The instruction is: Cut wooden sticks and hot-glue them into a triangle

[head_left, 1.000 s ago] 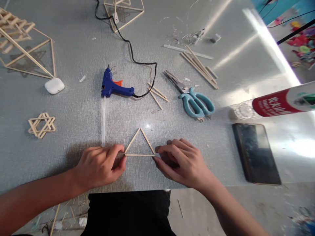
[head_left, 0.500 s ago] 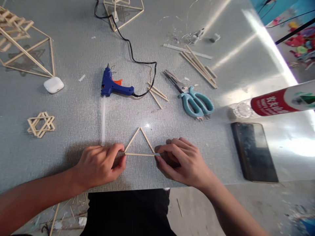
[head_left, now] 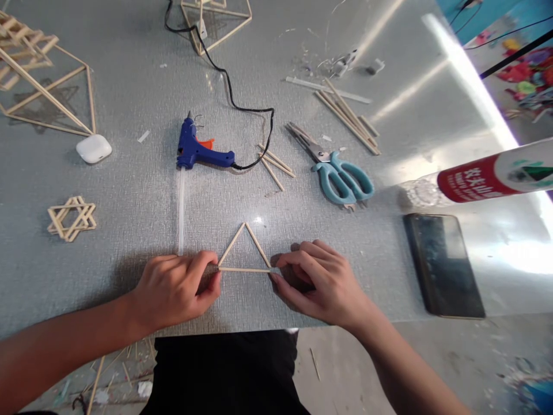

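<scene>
A small triangle of thin wooden sticks (head_left: pixel 244 270) lies flat on the table in front of me, its point facing away. My left hand (head_left: pixel 177 288) pinches its left corner between thumb and index finger. At the right corner, my right hand (head_left: pixel 322 282) has thumb and index fingertips closed in around the end of the bottom stick; a narrow gap shows between them. Beyond the triangle rests a blue glue gun (head_left: pixel 199 151) with an orange trigger and a clear glue stick (head_left: pixel 181 213) reaching back toward my left hand.
Scissors (head_left: pixel 343 178), loose sticks (head_left: pixel 276 161) and a longer stick bundle (head_left: pixel 349 118) lie beyond. At right are a phone (head_left: pixel 444 265) and a bottle (head_left: pixel 479 178). At left sit a stick star (head_left: pixel 72 219), a white case (head_left: pixel 94 149) and a stick frame (head_left: pixel 90 98). A black cord (head_left: pixel 231 92) crosses the table.
My right thumb and index finger have shifted slightly left, closer against the triangle's right corner. The left hand keeps its pinch. The whole view has shifted very slightly.
</scene>
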`<state>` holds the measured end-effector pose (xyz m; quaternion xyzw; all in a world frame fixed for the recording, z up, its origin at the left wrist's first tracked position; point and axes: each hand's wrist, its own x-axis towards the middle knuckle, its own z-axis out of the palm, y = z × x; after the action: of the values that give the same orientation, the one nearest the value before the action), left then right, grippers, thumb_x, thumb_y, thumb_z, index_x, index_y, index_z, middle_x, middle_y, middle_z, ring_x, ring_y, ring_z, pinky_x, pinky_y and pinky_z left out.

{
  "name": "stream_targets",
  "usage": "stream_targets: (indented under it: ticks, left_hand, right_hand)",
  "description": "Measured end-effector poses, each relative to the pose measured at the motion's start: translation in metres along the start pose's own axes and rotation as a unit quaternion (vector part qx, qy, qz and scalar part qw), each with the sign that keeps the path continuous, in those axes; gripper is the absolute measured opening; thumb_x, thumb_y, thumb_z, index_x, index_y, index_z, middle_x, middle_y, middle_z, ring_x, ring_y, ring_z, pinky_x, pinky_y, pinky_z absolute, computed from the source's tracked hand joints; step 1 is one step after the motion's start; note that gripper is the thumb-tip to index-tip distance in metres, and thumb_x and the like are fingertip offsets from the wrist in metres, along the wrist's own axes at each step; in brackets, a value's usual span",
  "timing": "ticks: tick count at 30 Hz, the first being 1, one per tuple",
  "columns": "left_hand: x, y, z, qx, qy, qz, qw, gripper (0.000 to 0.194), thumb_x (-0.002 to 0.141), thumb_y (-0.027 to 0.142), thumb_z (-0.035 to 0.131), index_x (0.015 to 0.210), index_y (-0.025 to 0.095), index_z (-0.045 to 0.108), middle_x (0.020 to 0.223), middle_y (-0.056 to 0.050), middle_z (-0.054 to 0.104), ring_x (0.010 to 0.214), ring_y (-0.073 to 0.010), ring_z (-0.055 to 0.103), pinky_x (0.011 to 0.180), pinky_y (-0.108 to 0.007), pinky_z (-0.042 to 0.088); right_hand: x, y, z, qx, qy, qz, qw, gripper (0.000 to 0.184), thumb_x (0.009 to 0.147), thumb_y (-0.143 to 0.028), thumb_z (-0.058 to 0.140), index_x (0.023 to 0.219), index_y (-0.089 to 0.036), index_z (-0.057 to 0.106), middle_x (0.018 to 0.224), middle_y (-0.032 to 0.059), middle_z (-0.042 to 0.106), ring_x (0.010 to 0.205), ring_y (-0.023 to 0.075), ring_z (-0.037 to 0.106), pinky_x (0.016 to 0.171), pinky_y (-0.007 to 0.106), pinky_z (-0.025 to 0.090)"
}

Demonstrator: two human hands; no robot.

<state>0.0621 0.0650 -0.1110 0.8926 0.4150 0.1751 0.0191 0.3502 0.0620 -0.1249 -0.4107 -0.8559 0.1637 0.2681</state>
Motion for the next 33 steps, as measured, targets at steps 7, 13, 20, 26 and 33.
stream_targets:
  ticks: [7, 13, 20, 26, 33]
  left_hand:
    - [0.0003, -0.0002, 0.0005, -0.002, -0.002, 0.0, 1.0, 0.011, 0.087, 0.026, 0.066, 0.096, 0.022, 0.06, 0.058, 0.01, 0.061, 0.047, -0.0112, 0.061, 0.049, -0.029, 0.044]
    - [-0.0004, -0.0003, 0.0019, 0.004, -0.001, -0.006, 1.0, 0.012, 0.087, 0.027, 0.066, 0.096, 0.023, 0.06, 0.06, 0.01, 0.063, 0.048, -0.0113, 0.062, 0.051, -0.029, 0.046]
    - [-0.0008, 0.0002, 0.0016, 0.004, -0.003, -0.008, 1.0, 0.012, 0.087, 0.027, 0.066, 0.096, 0.023, 0.06, 0.06, 0.01, 0.063, 0.048, -0.0114, 0.062, 0.05, -0.03, 0.046]
    - [0.0003, 0.0011, 0.0015, 0.004, -0.001, -0.009, 1.0, 0.011, 0.087, 0.027, 0.066, 0.096, 0.023, 0.06, 0.06, 0.01, 0.063, 0.048, -0.0122, 0.063, 0.05, -0.03, 0.046]
    - [0.0008, -0.0004, 0.002, 0.001, -0.007, -0.005, 1.0, 0.011, 0.087, 0.026, 0.064, 0.096, 0.023, 0.06, 0.059, 0.01, 0.063, 0.047, -0.012, 0.062, 0.05, -0.029, 0.046]
  right_hand:
    - [0.0006, 0.0003, 0.0002, -0.002, 0.002, -0.002, 1.0, 0.014, 0.089, -0.022, 0.069, 0.098, -0.017, 0.059, 0.063, -0.0049, 0.051, 0.061, 0.0116, 0.052, 0.061, 0.029, 0.038]
    - [0.0002, 0.0003, 0.0004, -0.004, 0.002, 0.002, 1.0, 0.013, 0.09, -0.023, 0.068, 0.099, -0.018, 0.059, 0.064, -0.0047, 0.052, 0.062, 0.0117, 0.052, 0.061, 0.029, 0.038]
    - [-0.0003, 0.0005, 0.0017, -0.006, 0.006, 0.007, 1.0, 0.012, 0.09, -0.024, 0.067, 0.098, -0.019, 0.06, 0.064, -0.0046, 0.052, 0.061, 0.012, 0.053, 0.061, 0.029, 0.038]
    - [-0.0002, 0.0002, 0.0016, -0.002, 0.003, 0.01, 1.0, 0.013, 0.089, -0.023, 0.067, 0.099, -0.018, 0.06, 0.064, -0.0048, 0.052, 0.061, 0.0118, 0.053, 0.062, 0.029, 0.038]
    - [0.0001, -0.0003, 0.0011, -0.004, 0.004, 0.008, 1.0, 0.013, 0.089, -0.023, 0.067, 0.099, -0.018, 0.06, 0.063, -0.0045, 0.052, 0.06, 0.0119, 0.053, 0.061, 0.029, 0.039]
